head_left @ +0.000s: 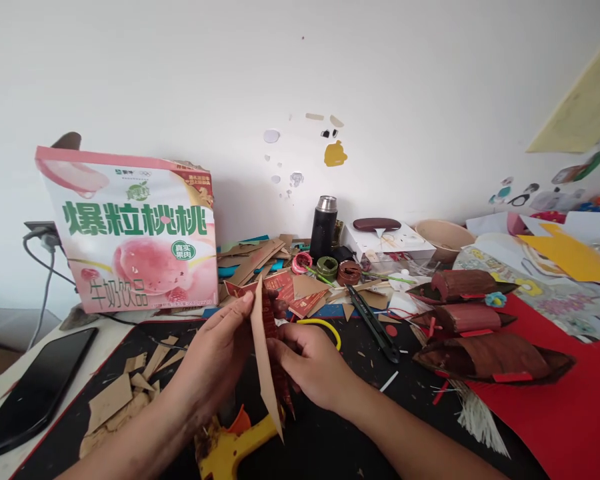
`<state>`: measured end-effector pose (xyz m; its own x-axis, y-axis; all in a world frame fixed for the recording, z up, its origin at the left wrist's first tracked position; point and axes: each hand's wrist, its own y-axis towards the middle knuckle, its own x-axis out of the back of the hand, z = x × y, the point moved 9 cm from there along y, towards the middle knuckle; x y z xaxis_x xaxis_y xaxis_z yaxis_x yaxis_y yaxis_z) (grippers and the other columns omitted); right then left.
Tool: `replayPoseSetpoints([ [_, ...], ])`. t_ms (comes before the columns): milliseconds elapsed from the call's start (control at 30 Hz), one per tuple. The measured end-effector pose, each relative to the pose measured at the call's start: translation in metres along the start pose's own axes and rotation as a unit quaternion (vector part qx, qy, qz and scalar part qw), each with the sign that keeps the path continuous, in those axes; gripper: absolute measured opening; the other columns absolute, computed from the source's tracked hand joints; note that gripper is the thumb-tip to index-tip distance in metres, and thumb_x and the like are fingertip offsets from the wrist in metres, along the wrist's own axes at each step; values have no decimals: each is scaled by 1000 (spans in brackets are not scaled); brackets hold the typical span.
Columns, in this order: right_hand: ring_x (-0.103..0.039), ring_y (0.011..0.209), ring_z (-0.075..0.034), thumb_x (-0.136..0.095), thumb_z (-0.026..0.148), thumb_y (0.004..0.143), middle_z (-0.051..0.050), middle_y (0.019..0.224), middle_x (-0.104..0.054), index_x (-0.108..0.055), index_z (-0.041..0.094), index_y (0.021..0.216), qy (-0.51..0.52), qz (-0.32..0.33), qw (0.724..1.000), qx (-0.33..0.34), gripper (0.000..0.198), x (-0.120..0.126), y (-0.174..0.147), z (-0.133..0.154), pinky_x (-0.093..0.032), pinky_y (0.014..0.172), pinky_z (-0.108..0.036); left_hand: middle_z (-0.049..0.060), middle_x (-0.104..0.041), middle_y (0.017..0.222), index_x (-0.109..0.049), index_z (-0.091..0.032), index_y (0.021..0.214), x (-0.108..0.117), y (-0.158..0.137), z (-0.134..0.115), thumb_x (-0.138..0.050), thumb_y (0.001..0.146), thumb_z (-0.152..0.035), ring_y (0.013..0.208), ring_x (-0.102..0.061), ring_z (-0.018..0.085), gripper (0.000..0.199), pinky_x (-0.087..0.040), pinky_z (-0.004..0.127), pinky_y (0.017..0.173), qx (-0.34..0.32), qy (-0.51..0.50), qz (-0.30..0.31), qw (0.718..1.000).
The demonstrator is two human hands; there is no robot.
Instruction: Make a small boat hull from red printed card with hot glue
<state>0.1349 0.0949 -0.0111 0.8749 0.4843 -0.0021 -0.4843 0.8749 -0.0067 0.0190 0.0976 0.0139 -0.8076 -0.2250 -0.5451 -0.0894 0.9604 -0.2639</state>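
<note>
Cardboard [265,380] in the hands [314,365] partly hides a ridged dark-red piece [269,321]

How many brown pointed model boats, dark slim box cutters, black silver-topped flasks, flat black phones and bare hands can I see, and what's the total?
Brown pointed model boats: 3
Dark slim box cutter: 1
Black silver-topped flask: 1
Flat black phone: 1
Bare hands: 2
Total: 8

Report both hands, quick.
Left hand: closed, holding the cardboard piece.
Right hand: closed, fingers on the reddish-brown piece beside it; exact grip partly hidden.
</note>
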Motion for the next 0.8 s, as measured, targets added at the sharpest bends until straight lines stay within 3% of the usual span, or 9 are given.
replayPoseSetpoints([
  [67,-43,51,-9,-68,62,95,4,68,-57,-66,17,89,10,24,1000,-5,45,-4,0,-4,-32,47,-22,10,-79,85,-81,-11,94,-1,1,2,-71,91,-21,74,-72,19,14,-62,26,69,24,-2,-10,1000],
  [233,-46,47,-8,-64,65,97,6,60,-51,-63,17,89,86,96,992,-1,48,-16,-3,-1,-35,44,-19,11,-77,80,-80,-13,92,1,5,10,-51,102,-27,69,-73,20,33,-64,31,67,94,-24,-21,995],
  [500,-43,42,-6,-66,55,100,8,53,-50,-58,18,80,122,122,985,-10,43,-20,-6,13,-34,44,-18,4,-69,78,-72,-16,89,-13,5,0,-78,83,-24,75,-68,18,11,-64,28,71,63,-67,129,987],
  [800,-47,45,-5,-64,44,102,8,55,-52,-59,18,77,101,123,987,-3,37,-21,-9,11,-38,49,-18,3,-63,75,-65,-18,89,-14,1,-2,-66,88,-17,72,-66,19,2,-64,29,69,53,-70,102,991],
])
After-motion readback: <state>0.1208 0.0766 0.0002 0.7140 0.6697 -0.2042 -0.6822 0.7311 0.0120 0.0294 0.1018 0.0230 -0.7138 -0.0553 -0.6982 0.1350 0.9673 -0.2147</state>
